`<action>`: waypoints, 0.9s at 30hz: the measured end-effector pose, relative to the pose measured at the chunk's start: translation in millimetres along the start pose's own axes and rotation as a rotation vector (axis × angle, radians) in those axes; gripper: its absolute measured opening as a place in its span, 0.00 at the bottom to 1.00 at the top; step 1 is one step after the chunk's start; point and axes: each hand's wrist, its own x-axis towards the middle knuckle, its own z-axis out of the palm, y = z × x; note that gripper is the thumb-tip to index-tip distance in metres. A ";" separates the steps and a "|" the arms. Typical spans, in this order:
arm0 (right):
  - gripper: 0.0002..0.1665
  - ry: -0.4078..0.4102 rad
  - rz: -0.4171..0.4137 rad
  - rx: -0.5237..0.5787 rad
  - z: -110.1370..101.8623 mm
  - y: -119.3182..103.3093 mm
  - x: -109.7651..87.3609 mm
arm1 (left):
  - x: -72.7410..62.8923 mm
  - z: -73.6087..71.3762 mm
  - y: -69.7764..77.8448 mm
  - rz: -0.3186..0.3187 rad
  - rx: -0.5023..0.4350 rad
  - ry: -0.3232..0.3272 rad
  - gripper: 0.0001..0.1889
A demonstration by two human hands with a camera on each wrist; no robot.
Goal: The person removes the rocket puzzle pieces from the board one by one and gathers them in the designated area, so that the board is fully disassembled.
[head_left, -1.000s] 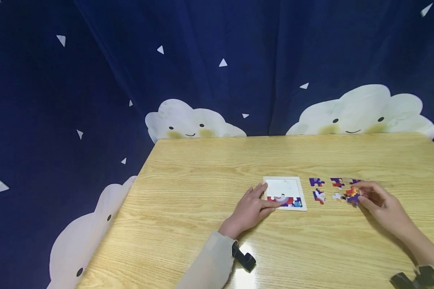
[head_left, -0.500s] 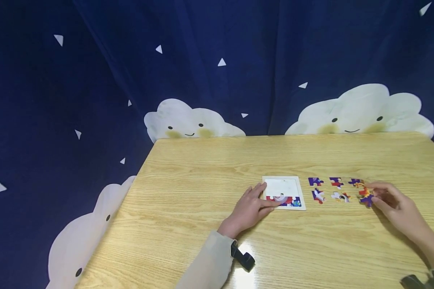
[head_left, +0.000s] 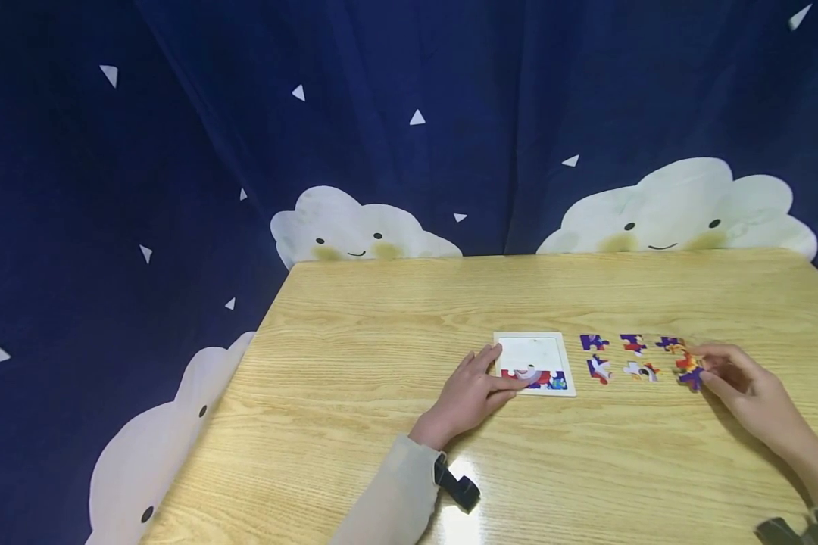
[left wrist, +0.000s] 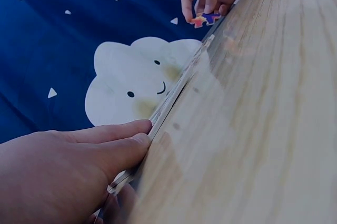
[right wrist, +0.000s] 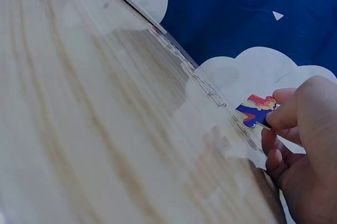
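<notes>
And the right hand (head_left: 750, 386) has a piece (head_left: 690, 372) pinched between thumb and fingers, right at its tips, just off the hand's left side; the right wrist view puts that piece up off the table (head_left: 354, 325), tilted, its printed face showing. Small grip, this: only an edge is held, so a roll of the thumb could twist the piece round or let it drop. Just beyond the fingertips, and strung out to the hand's left, lie five loose pieces (head_left: 598, 369), three in the far row and two in the near one. A low sweep leftward would probably clip them and scatter those tidy rows. Over to the left hand (head_left: 466, 393): fingers stretched out, curled round nothing, resting on the frame (head_left: 565, 363) just ahead of it, one digit lying across the seated pieces (head_left: 557, 381) along the near side. A steadying touch, by the look of it, but with its own risk: a sideways drag there could shift those pieces, while easing off too much might let the frame slide under a push. That digit also covers part of the near row, so anything brought in there could bump it. And a piece turned the wrong way, forced down, would likely ride up on its neighbours.
</notes>
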 end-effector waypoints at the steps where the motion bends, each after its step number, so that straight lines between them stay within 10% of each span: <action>1: 0.19 -0.001 0.004 -0.005 0.0 0.4 0.0 | 0.0 -0.2 0.1 -0.001 0.000 -0.001 0.15; 27: 0.19 -0.154 -0.022 -0.156 -5.4 6.4 8.3 | -0.5 -0.9 0.6 -0.003 0.008 -0.018 0.15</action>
